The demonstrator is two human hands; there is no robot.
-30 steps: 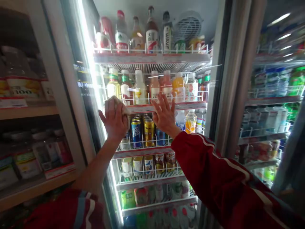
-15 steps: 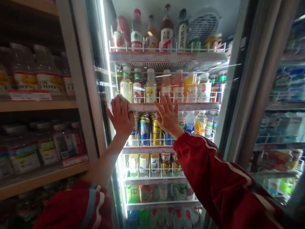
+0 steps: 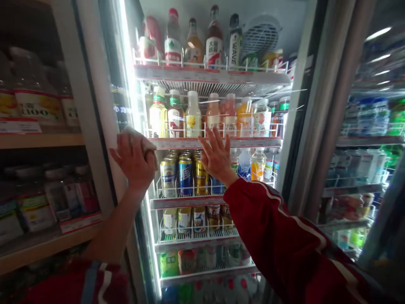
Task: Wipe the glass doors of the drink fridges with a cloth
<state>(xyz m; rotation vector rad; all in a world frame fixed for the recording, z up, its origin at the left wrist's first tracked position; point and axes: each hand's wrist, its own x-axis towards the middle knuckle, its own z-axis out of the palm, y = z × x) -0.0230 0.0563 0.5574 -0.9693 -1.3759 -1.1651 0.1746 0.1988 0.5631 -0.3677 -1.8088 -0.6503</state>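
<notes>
My left hand (image 3: 134, 162) is wrapped over a pale cloth (image 3: 148, 145), held up at the left edge of a drinks fridge's glass door (image 3: 118, 109). Cloth bulges out past the fingertips and thumb. Further right, my right hand (image 3: 217, 155) has its fingers spread, palm toward the glass and nothing in it. It appears to rest on the pane, though contact is hard to confirm. Behind it are a shelf edge (image 3: 177, 143) with juice bottles above and several drink cans (image 3: 185, 175) below.
Wooden shelves (image 3: 41, 139) with bottles stand on the left. A metal door frame (image 3: 327, 126) runs down the right side, beside another stocked fridge section (image 3: 363, 164). A bright light strip (image 3: 126, 55) lines the fridge's left inner edge.
My left hand has moved left and slightly down with the cloth, away from the shelf bottles toward the door's edge. My right hand keeps its spread pose. The view has shifted slightly right.
</notes>
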